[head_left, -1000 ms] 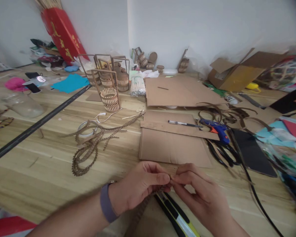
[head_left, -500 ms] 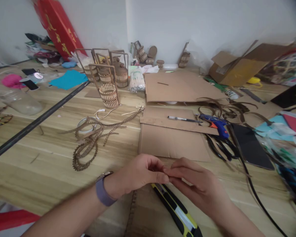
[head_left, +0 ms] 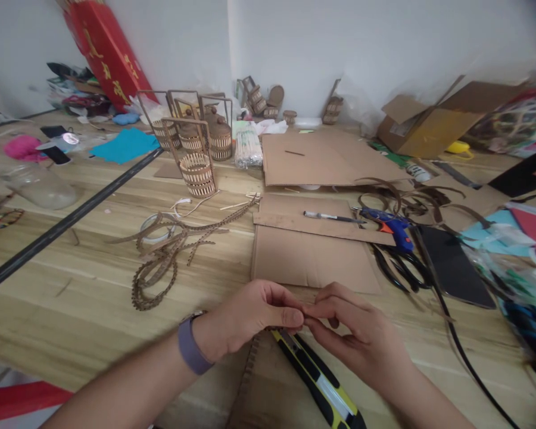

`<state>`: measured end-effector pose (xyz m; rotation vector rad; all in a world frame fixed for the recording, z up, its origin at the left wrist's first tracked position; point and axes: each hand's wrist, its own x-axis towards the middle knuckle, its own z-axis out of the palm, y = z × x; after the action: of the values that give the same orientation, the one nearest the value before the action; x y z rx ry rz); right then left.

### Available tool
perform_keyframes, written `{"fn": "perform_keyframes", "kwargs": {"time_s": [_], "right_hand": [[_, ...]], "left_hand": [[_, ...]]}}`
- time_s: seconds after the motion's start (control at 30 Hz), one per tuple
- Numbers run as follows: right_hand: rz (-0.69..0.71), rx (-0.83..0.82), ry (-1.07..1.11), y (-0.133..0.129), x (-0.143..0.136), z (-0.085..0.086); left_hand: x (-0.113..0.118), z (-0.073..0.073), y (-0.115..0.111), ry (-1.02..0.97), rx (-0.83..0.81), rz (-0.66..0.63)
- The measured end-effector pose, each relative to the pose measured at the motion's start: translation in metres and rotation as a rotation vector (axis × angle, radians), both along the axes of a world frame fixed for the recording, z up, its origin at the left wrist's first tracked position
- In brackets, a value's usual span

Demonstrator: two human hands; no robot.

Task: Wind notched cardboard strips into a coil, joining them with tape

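Note:
My left hand (head_left: 259, 313), with a purple watch band on the wrist, is closed in a pinch, thumb against curled fingers. A narrow corrugated cardboard strip (head_left: 249, 363) runs down from beneath it toward the bottom edge. My right hand (head_left: 361, 330) meets it fingertip to fingertip, its thumb and fingers also pinched; the bit between the tips is mostly hidden. Just under both hands a yellow and black utility knife (head_left: 317, 378) lies slanted on the table. Beyond them are flat cardboard pieces (head_left: 312, 259), with a pen (head_left: 333, 216) on top.
Loose corrugated strips (head_left: 156, 268) lie in a tangle around a tape roll at left. Small handled baskets (head_left: 198, 176) stand behind. To the right are a blue glue gun (head_left: 397, 229), black-handled scissors (head_left: 402, 268), a phone (head_left: 455, 265), a cable (head_left: 462, 345) and a cardboard box (head_left: 429, 125).
Both hands stay together with small finger shifts. The upper part of the strip below my left hand has swung slightly right, and my left wrist has moved a little right.

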<state>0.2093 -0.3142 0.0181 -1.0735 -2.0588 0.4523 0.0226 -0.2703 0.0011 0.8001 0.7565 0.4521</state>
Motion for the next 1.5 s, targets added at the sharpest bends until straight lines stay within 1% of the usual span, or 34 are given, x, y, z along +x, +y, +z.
{"fn": "perform_keyframes", "kwargs": {"time_s": [0.07, 0.17, 0.23, 0.37, 0.43, 0.57, 0.9, 1.13, 1.3, 1.5], "right_hand": [[0.023, -0.001, 0.016, 0.0009, 0.0005, 0.0006], [0.039, -0.003, 0.027, 0.0018, 0.0015, 0.0003], [0.016, 0.01, 0.02, 0.0018, 0.0021, -0.0007], [-0.064, 0.053, 0.0, 0.0012, 0.0024, -0.0031], [-0.064, 0.062, -0.008, 0.0011, 0.0023, -0.0036], [-0.02, 0.051, -0.028, 0.0016, 0.0034, -0.0025], [0.08, -0.008, -0.017, 0.005, 0.0078, -0.0025], [0.079, -0.001, -0.07, 0.0047, 0.0071, 0.0], [0.066, -0.029, -0.094, 0.004, 0.0062, -0.0012], [0.053, 0.006, -0.053, 0.0039, 0.0063, -0.0018]], "left_hand": [[0.0, -0.0003, 0.0, 0.002, -0.016, 0.008], [0.001, -0.0003, -0.0009, 0.012, 0.011, 0.036], [0.0025, -0.0004, -0.002, -0.011, 0.016, 0.055], [0.0053, -0.0002, -0.0046, -0.07, -0.03, 0.103], [0.0058, 0.0005, -0.0051, -0.081, -0.049, 0.111], [0.0057, 0.0016, -0.0045, -0.064, -0.08, 0.099], [0.0045, -0.0019, -0.0046, -0.042, -0.021, 0.054], [0.0051, -0.0037, -0.0034, -0.059, -0.011, 0.044], [0.0046, -0.0041, -0.0038, -0.044, -0.01, 0.044], [0.0049, -0.0018, -0.004, -0.05, -0.033, 0.058]]}}
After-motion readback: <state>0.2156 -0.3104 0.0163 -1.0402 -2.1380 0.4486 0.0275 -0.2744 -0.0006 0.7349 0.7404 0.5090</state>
